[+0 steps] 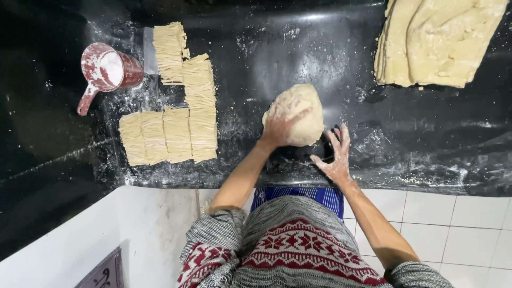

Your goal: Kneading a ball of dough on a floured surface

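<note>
A pale ball of dough [300,109] sits on the floured black counter [320,58]. My left hand [278,128] presses against the ball's near left side, fingers wrapped onto it. Just right of the dough, my right hand [335,152] hovers over the counter, floury, with fingers spread and nothing in it.
Bundles of cut noodles [178,114] lie in rows at the left. A red measuring cup [106,69] with flour stands beside them. A large slab of folded dough [434,40] fills the far right corner. White tiled floor [453,229] lies below the counter edge.
</note>
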